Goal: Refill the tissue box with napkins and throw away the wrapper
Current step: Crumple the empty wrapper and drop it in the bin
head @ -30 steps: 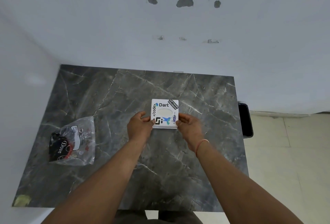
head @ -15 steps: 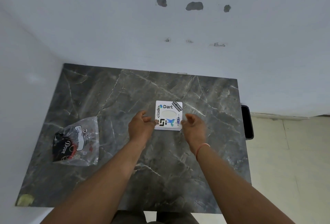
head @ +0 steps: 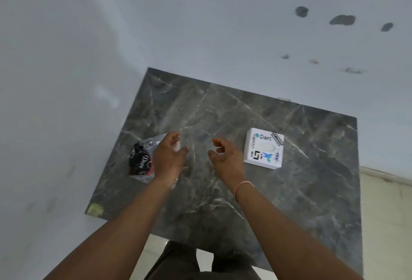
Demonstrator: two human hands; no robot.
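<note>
A white square tissue box (head: 264, 148) with stickers and an oval top slot lies flat on the dark marble table (head: 223, 201), right of both hands. At the table's left lies a clear plastic wrapper (head: 140, 161) with black and red print. My left hand (head: 168, 159) hovers over the wrapper's right part, fingers apart, and hides some of it. My right hand (head: 225, 157) is in the air between wrapper and box, fingers loosely curled, holding nothing. Neither hand touches the box.
White walls close the table at the back and left. A small yellowish scrap (head: 95, 209) sits at the table's near left corner. Pale floor tiles (head: 385, 212) lie to the right. My legs stand at the table's near edge.
Both hands have let go of the tissue box and moved left toward the wrapper. The view has swung left, so the box now appears to the right.
</note>
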